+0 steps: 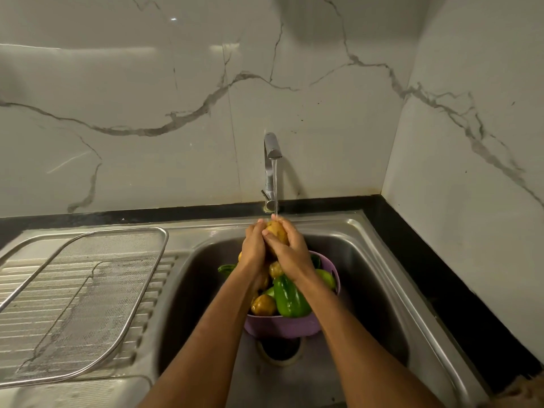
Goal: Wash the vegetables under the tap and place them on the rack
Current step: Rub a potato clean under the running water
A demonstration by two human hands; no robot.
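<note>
Water runs from the steel tap (272, 148) onto a yellow-brown potato (276, 231) that both hands clasp over the sink. My left hand (253, 245) wraps its left side, my right hand (290, 248) its right side. Below my wrists a purple bowl (282, 323) stands in the sink basin, holding a green bell pepper (290, 298), several more potatoes (263, 304) and other green vegetables partly hidden by my arms. The wire mesh rack (88, 293) lies on the draining board at the left with nothing on it.
The steel sink (379, 278) has its drain (281, 353) just in front of the bowl. A black counter edge (441, 269) runs along the back and right. Marble-patterned walls close the corner behind the tap.
</note>
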